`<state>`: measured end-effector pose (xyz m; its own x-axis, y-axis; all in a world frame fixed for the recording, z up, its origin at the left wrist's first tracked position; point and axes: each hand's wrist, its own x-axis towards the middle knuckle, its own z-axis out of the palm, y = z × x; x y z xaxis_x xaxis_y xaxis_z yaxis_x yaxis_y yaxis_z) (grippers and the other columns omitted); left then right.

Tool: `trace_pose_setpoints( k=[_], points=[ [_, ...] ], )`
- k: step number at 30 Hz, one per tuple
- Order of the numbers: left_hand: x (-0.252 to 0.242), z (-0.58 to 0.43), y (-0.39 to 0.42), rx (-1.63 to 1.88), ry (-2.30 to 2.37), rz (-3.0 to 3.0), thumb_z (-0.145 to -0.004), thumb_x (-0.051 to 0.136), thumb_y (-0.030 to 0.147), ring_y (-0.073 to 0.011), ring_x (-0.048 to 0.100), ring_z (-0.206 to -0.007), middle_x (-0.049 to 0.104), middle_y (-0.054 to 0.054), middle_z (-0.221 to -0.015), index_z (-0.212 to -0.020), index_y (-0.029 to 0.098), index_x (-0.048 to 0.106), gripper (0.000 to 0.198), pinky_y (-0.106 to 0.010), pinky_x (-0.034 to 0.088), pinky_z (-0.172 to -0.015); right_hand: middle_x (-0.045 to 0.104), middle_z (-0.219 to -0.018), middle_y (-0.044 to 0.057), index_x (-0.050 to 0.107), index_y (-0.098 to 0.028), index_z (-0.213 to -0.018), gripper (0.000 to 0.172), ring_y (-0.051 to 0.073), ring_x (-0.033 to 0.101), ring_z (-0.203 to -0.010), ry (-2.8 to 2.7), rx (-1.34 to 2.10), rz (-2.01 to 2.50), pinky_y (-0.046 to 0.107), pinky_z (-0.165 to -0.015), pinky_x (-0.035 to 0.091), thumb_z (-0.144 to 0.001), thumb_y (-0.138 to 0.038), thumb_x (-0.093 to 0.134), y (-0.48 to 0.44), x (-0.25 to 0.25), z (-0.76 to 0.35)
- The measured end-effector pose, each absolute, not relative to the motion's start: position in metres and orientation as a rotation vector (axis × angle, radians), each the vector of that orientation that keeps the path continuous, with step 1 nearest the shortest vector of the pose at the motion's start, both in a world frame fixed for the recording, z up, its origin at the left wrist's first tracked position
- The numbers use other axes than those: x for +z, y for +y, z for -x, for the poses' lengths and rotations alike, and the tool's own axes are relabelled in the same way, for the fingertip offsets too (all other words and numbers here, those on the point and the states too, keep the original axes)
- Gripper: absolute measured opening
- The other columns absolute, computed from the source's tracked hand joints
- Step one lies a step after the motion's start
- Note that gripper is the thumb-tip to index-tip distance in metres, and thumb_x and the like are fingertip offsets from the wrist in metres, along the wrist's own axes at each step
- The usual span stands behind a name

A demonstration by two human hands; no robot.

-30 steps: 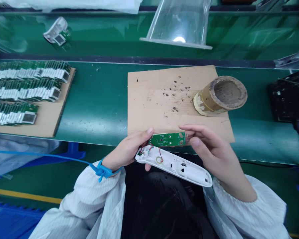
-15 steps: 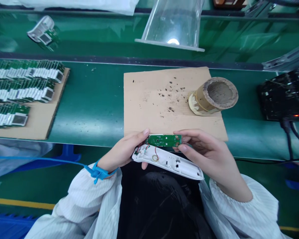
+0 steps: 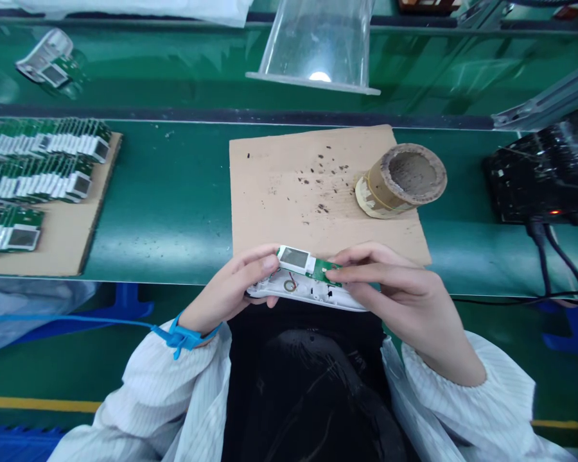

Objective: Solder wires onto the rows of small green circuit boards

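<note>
My left hand is closed around the left end of a white plastic housing half, its thumb against the left edge of a circuit board. The green board carries a white-framed display, which faces up, and it lies tilted over the open housing. My right hand pinches the right end of the board, with fingertips on its face and close to the housing's right end. A thin wire and a small round disc show inside the housing. A blue wrist strap circles my left wrist.
A cardboard sheet with dark crumbs lies ahead, bearing a round tan pot with a grey filling. Rows of display boards stand on cardboard at left. A black device with cables sits at right. A clear chute hangs above.
The circuit board has turned over, so its display side now faces up. The housing has tilted nearer level, and my right hand's fingers have moved onto the board.
</note>
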<state>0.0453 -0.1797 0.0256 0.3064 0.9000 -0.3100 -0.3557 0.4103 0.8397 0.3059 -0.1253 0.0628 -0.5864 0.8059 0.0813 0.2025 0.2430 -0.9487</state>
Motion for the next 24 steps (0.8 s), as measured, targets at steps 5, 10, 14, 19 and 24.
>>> trace_pose_setpoints(
  k=[5,10,14,19,24],
  points=[
    [0.0271,-0.0442,-0.1825,0.971,0.935,-0.811,-0.097,0.077,0.056,-0.0087,0.06,-0.063,0.072,-0.005,-0.09,-0.118,0.017,0.079,0.045,-0.017,0.049,-0.054,0.075,-0.121,0.001,0.084,-0.036,-0.112,0.027,0.017,0.073,-0.111,-1.952,1.295,0.965,0.029,-0.094,0.061,-0.104,-0.018,0.067,-0.1252,0.0601,-0.3086],
    [0.0263,-0.0446,-0.1809,1.002,0.88,-0.876,-0.1,0.075,0.052,-0.0077,0.059,-0.066,0.072,-0.005,-0.095,-0.119,0.019,0.08,0.038,-0.015,0.052,-0.057,0.077,-0.122,0.0,0.081,-0.036,-0.113,0.018,0.018,0.074,-0.113,-1.905,1.318,1.019,0.029,-0.097,0.062,-0.103,-0.023,0.072,-0.126,0.0567,-0.309],
    [0.0244,-0.043,-0.1823,1.015,0.858,-0.896,-0.1,0.075,0.051,-0.0081,0.06,-0.066,0.071,-0.002,-0.09,-0.12,0.021,0.08,0.036,-0.015,0.053,-0.058,0.08,-0.119,0.001,0.076,-0.034,-0.124,0.025,0.018,0.078,-0.103,-1.83,1.357,1.075,0.029,-0.094,0.066,-0.101,-0.026,0.075,-0.1276,0.0558,-0.3084],
    [0.0279,-0.0418,-0.1849,1.014,0.852,-0.904,-0.099,0.076,0.052,-0.0095,0.06,-0.067,0.073,-0.004,-0.092,-0.119,0.02,0.08,0.038,-0.016,0.053,-0.055,0.082,-0.115,0.003,0.079,-0.031,-0.119,0.02,0.021,0.079,-0.099,-1.825,1.323,1.086,0.032,-0.089,0.069,-0.1,-0.028,0.076,-0.1292,0.0595,-0.3072],
    [0.0301,-0.0425,-0.1856,1.004,0.904,-0.913,-0.096,0.078,0.056,-0.0098,0.057,-0.061,0.074,-0.005,-0.092,-0.119,0.018,0.08,0.045,-0.018,0.05,-0.052,0.081,-0.114,0.004,0.081,-0.03,-0.115,0.016,0.024,0.078,-0.105,-1.866,1.291,1.077,0.034,-0.087,0.068,-0.099,-0.03,0.076,-0.1291,0.0628,-0.308]
  ],
)
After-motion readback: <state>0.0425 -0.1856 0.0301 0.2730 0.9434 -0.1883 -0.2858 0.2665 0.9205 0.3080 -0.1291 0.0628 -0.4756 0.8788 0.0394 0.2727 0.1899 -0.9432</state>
